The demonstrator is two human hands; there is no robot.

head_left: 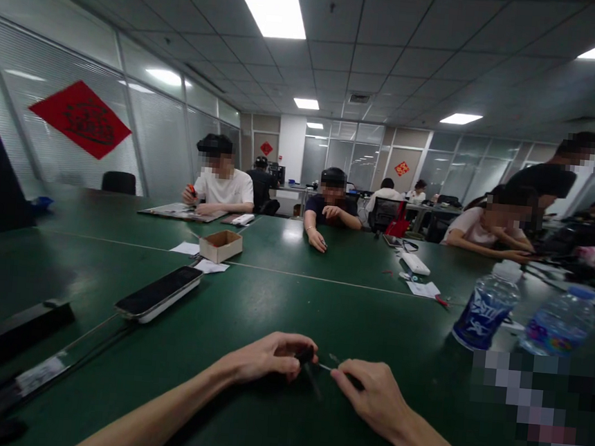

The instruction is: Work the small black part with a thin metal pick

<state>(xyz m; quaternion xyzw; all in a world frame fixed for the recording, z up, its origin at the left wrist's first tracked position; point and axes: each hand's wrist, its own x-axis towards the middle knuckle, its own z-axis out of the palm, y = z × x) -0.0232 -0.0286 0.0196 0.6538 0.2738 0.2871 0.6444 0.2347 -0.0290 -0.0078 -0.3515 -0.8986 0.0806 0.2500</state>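
My left hand is closed around a small black object, its kind hard to make out. Fingers and thumb of my right hand pinch a thin metallic rod that points toward the black object. Whether rod and black object touch or are one piece I cannot tell. A blurred, faint streak lies just below them. Both hands are close together over the near part of the green table.
A phone on a white block and a small open cardboard box stand to the left. Two bottles, one blue-labelled and one blue-capped, stand at right. Across the table a person reaches forward; others sit at both sides.
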